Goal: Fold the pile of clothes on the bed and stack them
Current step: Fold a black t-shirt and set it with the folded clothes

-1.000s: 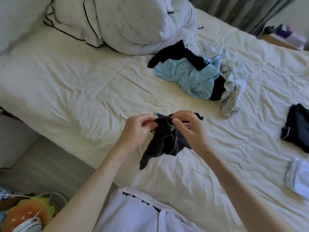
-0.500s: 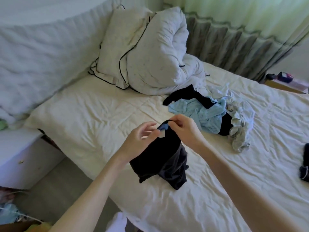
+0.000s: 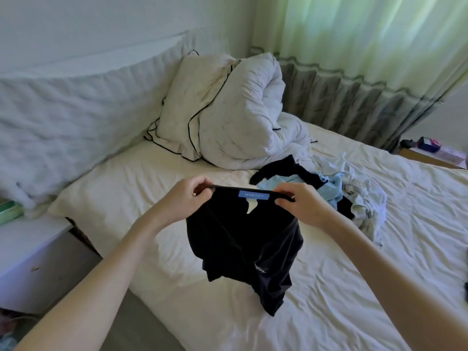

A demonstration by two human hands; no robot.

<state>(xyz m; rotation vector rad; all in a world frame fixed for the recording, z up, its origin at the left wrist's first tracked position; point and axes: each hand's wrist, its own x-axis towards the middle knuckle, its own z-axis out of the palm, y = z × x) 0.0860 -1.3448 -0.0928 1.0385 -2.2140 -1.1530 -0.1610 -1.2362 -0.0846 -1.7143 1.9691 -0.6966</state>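
Note:
A black garment point(image 3: 248, 247) with a blue label at its neckline hangs above the cream bed sheet point(image 3: 354, 287). My left hand point(image 3: 184, 201) pinches the neckline at its left end. At the other end my right hand point(image 3: 301, 203) pinches the same edge, so the collar is stretched flat between them. The rest of the garment droops down, crumpled, its lower end touching the sheet. Behind my right hand lies the pile of clothes point(image 3: 336, 191): a black piece, a light blue knit and pale grey-white items.
A bunched white duvet point(image 3: 243, 127) and a black-piped pillow point(image 3: 192, 107) lean at the head of the bed. A padded headboard runs along the left. A white bedside cabinet point(image 3: 33, 264) stands at the lower left. Curtains hang behind, and a small table with items point(image 3: 435, 150) stands far right.
Both hands have moved apart and lifted, spreading the black garment's neckline flat so the blue label shows. The view has tilted up toward the headboard and curtain.

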